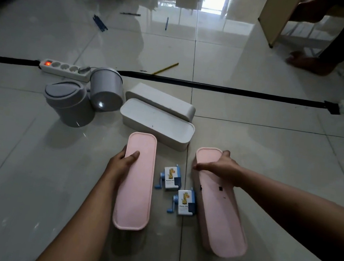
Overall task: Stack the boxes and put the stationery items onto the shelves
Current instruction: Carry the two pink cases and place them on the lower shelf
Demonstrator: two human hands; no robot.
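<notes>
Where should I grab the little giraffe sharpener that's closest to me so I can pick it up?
Grip the near giraffe sharpener by its boxy body, fingers on the two broad flat sides, coming from above. The pink boxes crowd both sides, and the blue crank sticking out left looks too thin to lift by.

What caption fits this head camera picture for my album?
Left hand and right hand each grip a pink box on the tiled floor.

floor tiles (254, 142): glossy, reflective | pink boxes (135, 192): matt smooth plastic | white boxes (156, 125): matt plastic | grey bins (69, 106): smooth plastic, slight sheen
</notes>
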